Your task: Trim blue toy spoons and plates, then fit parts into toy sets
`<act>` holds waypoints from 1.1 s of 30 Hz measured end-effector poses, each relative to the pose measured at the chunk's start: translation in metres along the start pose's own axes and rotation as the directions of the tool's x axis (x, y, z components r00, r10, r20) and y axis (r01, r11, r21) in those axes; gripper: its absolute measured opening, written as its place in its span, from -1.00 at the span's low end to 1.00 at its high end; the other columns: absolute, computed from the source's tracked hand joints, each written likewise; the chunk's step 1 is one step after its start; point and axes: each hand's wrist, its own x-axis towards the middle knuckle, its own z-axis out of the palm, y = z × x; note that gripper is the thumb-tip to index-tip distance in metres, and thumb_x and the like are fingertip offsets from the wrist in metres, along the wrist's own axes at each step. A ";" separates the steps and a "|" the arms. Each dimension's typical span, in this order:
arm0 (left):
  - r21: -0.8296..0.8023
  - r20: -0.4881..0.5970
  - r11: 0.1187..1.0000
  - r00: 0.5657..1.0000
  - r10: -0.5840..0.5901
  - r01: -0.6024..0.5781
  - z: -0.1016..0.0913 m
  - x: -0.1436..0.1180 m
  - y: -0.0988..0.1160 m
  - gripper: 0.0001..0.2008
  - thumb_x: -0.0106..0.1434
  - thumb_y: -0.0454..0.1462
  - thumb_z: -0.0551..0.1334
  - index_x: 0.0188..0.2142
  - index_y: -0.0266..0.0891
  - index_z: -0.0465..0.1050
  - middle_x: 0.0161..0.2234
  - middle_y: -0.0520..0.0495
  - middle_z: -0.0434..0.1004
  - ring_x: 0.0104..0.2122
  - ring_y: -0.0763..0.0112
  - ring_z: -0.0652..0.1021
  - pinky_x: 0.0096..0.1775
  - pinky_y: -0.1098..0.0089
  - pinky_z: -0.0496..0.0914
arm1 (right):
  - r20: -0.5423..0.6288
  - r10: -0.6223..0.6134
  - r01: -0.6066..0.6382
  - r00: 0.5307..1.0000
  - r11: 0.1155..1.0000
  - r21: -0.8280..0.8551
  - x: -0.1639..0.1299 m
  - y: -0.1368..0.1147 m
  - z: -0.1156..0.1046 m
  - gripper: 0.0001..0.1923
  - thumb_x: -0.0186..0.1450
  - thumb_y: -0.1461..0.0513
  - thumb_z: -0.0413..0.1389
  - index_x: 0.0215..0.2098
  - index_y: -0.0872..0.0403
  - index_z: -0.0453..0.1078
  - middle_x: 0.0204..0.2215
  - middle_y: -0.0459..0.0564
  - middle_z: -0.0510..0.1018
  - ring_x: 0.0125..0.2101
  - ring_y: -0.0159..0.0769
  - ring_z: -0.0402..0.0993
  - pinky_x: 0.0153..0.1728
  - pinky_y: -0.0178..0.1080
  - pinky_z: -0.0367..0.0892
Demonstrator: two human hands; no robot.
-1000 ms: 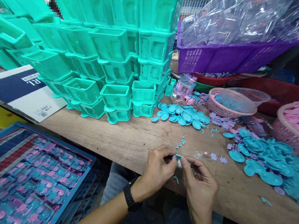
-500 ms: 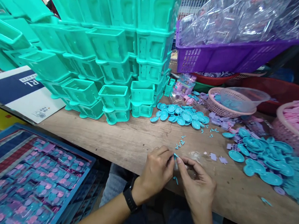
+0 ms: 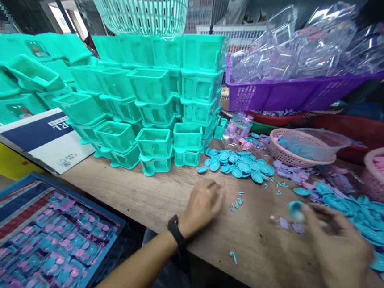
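A small blue plate (image 3: 295,210) sits at the fingertips of the right hand (image 3: 338,255), pinched at its near edge over the tabletop (image 3: 160,195); motion blur smears both, so the exact hold of the fingers is hard to make out, though they are closed on the plate and the rest of the hand is loosely curled. The hand's outer side runs into the bottom right of the frame. Just under the plate lie a few lilac tabs (image 3: 289,224), partly blurred, and to the right a heap of blue plates (image 3: 364,213) spreads to the frame edge, where it is cut off. The left hand (image 3: 203,205) rests knuckles up on the tabletop, its fingers bent down together so that whatever is beneath them is hidden; whether it grips anything cannot be told. A black watch (image 3: 175,230) circles its wrist. Just beside its fingers lie tiny blue hooks (image 3: 236,202), and one more hook (image 3: 233,256) lies alone nearer the tabletop edge. Farther back are a second cluster of blue plates (image 3: 239,163), stacked teal bins (image 3: 155,105), a pink basket (image 3: 292,153) and a purple crate (image 3: 284,91) of clear shells. A blue tray (image 3: 45,243) of packed pieces sits low at the left, cut off by the frame.
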 end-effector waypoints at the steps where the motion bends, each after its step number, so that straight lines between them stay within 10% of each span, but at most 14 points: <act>1: 0.118 -0.013 0.991 0.998 -0.057 0.058 -0.003 0.011 -0.010 -0.82 0.36 -0.36 0.18 -0.11 -0.27 0.54 -0.12 -0.23 0.56 -0.07 0.13 0.55 0.00 0.15 0.47 | -0.109 0.013 -0.022 0.994 0.997 -0.080 0.021 0.003 -0.009 -0.46 0.14 -0.13 0.20 -0.21 0.13 0.62 -0.36 0.15 0.66 -0.34 -0.07 0.58 -0.29 -0.11 0.39; 5: 0.377 0.047 0.905 0.972 -0.232 0.198 -0.013 0.038 -0.038 -0.81 0.36 -0.39 0.15 -0.17 -0.33 0.56 -0.07 -0.33 0.50 -0.06 0.03 0.51 0.00 0.06 0.43 | -0.145 0.044 -0.080 0.988 0.962 -0.260 0.057 0.017 -0.036 -0.43 0.27 -0.02 0.16 0.10 0.17 0.57 -0.29 0.28 0.68 -0.26 -0.01 0.59 -0.26 -0.02 0.31; 8: 0.345 0.135 0.929 0.972 -0.194 0.137 -0.014 0.031 -0.040 -0.79 0.37 -0.35 0.16 -0.34 -0.29 0.56 -0.12 -0.32 0.49 -0.07 0.03 0.49 -0.02 0.08 0.42 | 0.088 -0.038 0.054 0.995 0.981 -0.186 0.017 0.021 -0.034 -0.48 0.21 -0.13 0.19 -0.09 0.04 0.66 -0.29 0.19 0.70 -0.33 -0.05 0.58 -0.33 -0.05 0.32; 13: 0.135 0.188 0.989 0.978 -0.090 0.065 -0.017 0.001 -0.032 -0.83 0.33 -0.35 0.21 -0.39 -0.24 0.53 -0.20 -0.18 0.51 -0.14 0.18 0.51 -0.06 0.20 0.41 | 0.636 -0.248 0.254 0.731 0.964 0.083 -0.091 0.005 -0.008 -0.70 0.21 -0.07 0.22 -0.41 -0.06 0.61 -0.37 -0.01 0.68 -0.36 -0.12 0.61 -0.32 -0.14 0.41; 20: 0.076 0.058 0.975 0.975 -0.215 0.210 -0.014 -0.009 -0.027 -0.80 0.20 -0.40 0.30 -0.15 -0.27 0.47 -0.24 -0.10 0.51 -0.19 0.22 0.51 -0.09 0.22 0.41 | 0.703 -0.346 0.480 0.621 0.877 0.008 -0.113 -0.008 0.004 -0.89 0.20 0.24 0.13 -0.46 -0.02 0.47 -0.49 -0.06 0.61 -0.49 -0.22 0.55 -0.44 -0.25 0.32; 25: -0.045 0.069 0.947 0.947 -0.313 0.317 -0.015 -0.009 -0.019 -0.91 0.20 -0.42 0.27 -0.41 -0.25 0.48 -0.34 -0.08 0.56 -0.25 0.24 0.54 -0.13 0.26 0.39 | 0.688 -0.273 0.266 0.672 0.957 0.120 -0.094 -0.007 0.007 -0.84 0.18 0.12 0.16 -0.44 -0.03 0.55 -0.55 -0.05 0.64 -0.54 -0.18 0.57 -0.52 -0.26 0.37; 33: -0.568 0.202 0.694 0.893 -0.403 0.442 -0.021 -0.020 0.019 -0.85 0.13 -0.43 0.27 -0.28 -0.26 0.49 -0.44 0.06 0.54 -0.46 0.48 0.51 -0.39 0.50 0.36 | 0.497 -0.023 -0.151 0.868 0.940 0.307 -0.086 -0.014 0.009 -0.68 0.09 -0.02 0.35 -0.35 0.04 0.67 -0.39 0.05 0.71 -0.43 -0.19 0.61 -0.42 -0.24 0.53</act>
